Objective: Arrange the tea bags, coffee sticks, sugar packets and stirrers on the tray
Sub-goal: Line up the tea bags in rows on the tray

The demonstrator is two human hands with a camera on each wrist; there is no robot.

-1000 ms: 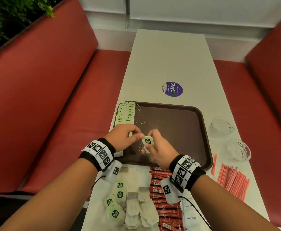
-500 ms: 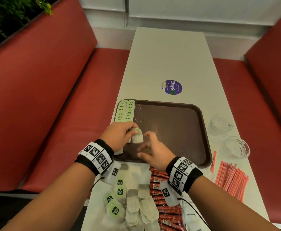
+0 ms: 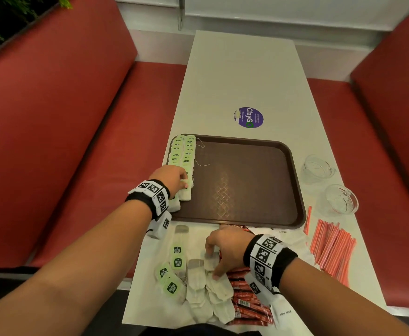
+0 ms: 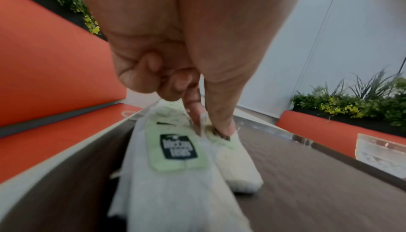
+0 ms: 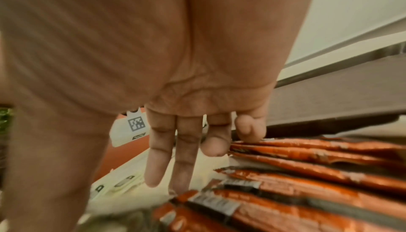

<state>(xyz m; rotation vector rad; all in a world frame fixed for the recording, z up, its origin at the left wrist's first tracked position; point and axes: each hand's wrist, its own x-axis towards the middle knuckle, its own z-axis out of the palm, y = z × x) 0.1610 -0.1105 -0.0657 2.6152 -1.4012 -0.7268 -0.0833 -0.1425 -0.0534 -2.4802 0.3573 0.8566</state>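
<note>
A narrow pale bench point(image 3: 242, 76) runs away from the viewer between two red booth seats, with planters behind the seat backs. Nearest the viewer, loose tea bags point(image 3: 196, 280) lie in a heap at the bench's near end, with red coffee sticks point(image 3: 244, 289) stacked just to their right and sugar packets point(image 3: 281, 314) partly hidden under the right forearm. The right hand point(image 3: 225, 248) is directly above this heap, fingers extended downward and slightly spread; its fingertips touch the loose bags, and it encloses nothing. The pink stirrers point(image 3: 332, 248) lie well to the right, off the tray. Further out, the brown tray point(image 3: 247, 180) carries two rows of tea bags along its left edge, long axes running away from the viewer. The left hand point(image 3: 172, 178) is at the near end of the right-hand row, thumb and forefinger pinching the tag end of a tea bag point(image 4: 237, 166) that rests flat on the tray. Judgement: the next pick falls to the right grip, since the heap lies immediately beneath it, and the destination slot lies forward and to the left, beside the left grip. Two glass cups point(image 3: 339, 197) stand beyond the stirrers
</note>
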